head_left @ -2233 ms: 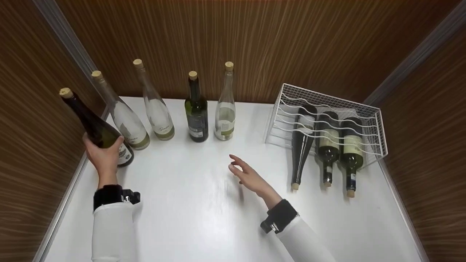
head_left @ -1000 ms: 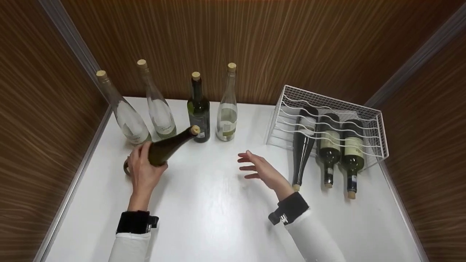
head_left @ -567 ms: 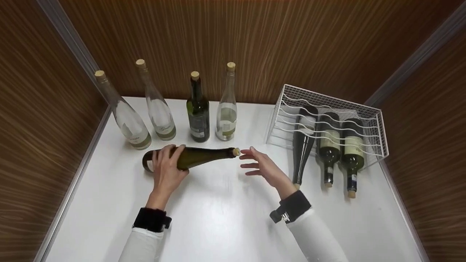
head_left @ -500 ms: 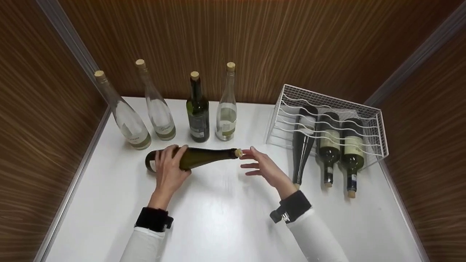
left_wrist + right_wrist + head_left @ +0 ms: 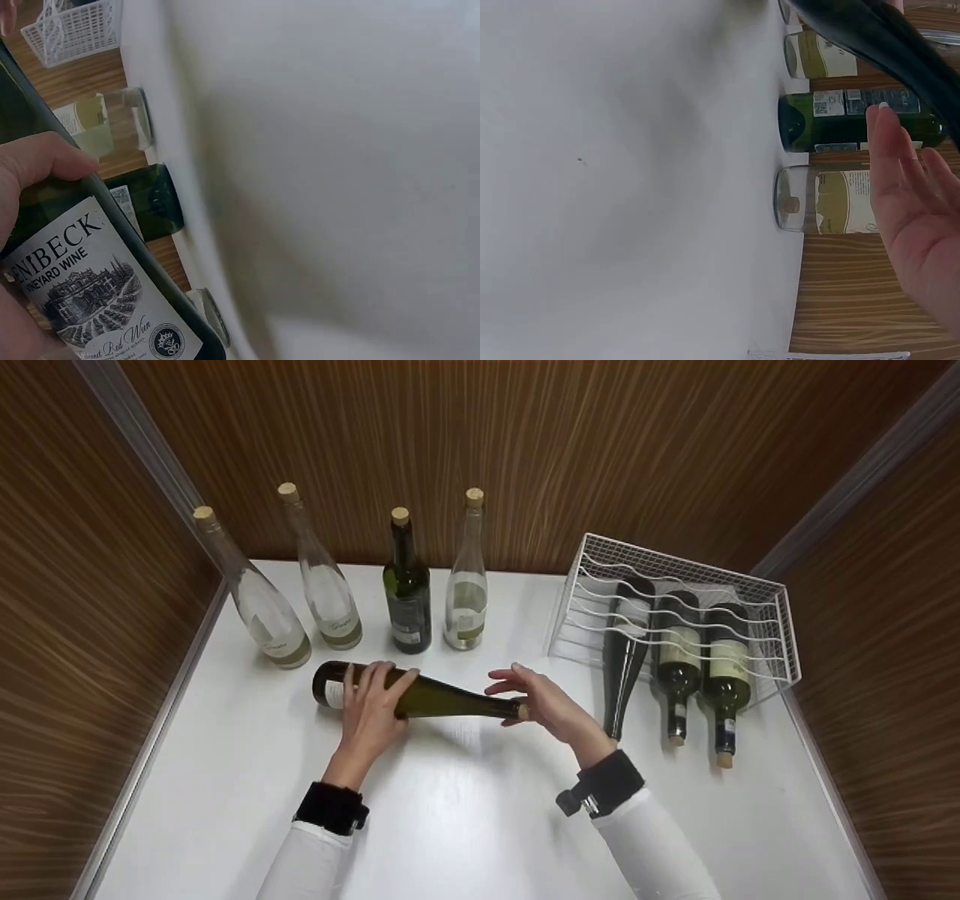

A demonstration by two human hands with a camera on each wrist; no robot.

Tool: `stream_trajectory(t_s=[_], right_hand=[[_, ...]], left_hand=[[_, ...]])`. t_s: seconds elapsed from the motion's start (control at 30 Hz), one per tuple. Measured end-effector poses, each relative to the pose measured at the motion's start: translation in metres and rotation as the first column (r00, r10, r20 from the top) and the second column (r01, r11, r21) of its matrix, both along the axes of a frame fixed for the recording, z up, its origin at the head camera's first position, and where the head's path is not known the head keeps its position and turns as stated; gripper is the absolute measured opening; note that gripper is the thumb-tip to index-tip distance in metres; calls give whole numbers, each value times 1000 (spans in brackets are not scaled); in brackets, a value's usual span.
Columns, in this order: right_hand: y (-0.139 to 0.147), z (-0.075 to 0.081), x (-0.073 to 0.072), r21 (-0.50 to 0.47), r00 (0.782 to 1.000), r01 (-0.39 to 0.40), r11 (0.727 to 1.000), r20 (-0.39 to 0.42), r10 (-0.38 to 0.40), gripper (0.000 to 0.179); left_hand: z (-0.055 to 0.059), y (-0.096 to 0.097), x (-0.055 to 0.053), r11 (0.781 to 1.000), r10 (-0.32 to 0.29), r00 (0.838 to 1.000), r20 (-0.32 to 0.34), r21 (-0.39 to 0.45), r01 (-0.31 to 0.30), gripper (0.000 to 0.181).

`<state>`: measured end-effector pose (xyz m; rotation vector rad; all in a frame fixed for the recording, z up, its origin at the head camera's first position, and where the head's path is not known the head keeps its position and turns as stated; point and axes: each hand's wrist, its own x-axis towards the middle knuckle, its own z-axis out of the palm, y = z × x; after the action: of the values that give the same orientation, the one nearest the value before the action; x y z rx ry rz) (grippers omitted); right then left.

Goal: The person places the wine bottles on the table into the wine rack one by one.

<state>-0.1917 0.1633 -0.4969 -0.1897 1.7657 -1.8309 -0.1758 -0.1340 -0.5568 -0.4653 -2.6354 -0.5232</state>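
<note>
My left hand [image 5: 371, 720] grips a dark green wine bottle [image 5: 439, 697] round its body. The bottle lies nearly level over the white table, corked neck pointing right and slightly toward me. In the left wrist view its white label [image 5: 90, 292] shows, with thumb and fingers round the glass. My right hand [image 5: 551, 705] is at the neck end, fingers extended and apart. The cork [image 5: 523, 711] overlaps its palm side in the head view. In the right wrist view the bottle's neck [image 5: 900, 56] passes just above the fingertips, which are not curled round it.
Along the back stand clear corked bottles [image 5: 270, 619], [image 5: 330, 604], [image 5: 466, 615] and a green one [image 5: 407, 607]. At right a white wire rack [image 5: 784, 637] holds three bottles lying necks-forward, one dark and slim [image 5: 622, 682]. Wood-grain panels [image 5: 480, 435] enclose the white table [image 5: 450, 825].
The left hand has brought the bottle from upright at far left to lying level in the middle, its neck swung right. The right hand shifted slightly right, and the neck has now reached it.
</note>
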Motion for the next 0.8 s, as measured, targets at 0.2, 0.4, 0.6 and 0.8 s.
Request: stream_trajectory(t_s=[0.2,0.4,0.6,0.8], right_hand=[[-9,7,5,462,923,-11,887,-337,186,52],[-23,7,15,787,761,126,604,-467,449,64],[-26,-6,22,852,625,297,431,-514,587,59],[-23,-15,23,818,504,428,385,-569,649,51]], left_hand=[[1,7,0,999,-16,996,85,-49,21,86],[3,15,0,994,-34,988,148,-98,49,85],[5,21,1,989,-49,987,150,-129,69,81],[9,23,3,984,-59,985,163,-159,85,83]])
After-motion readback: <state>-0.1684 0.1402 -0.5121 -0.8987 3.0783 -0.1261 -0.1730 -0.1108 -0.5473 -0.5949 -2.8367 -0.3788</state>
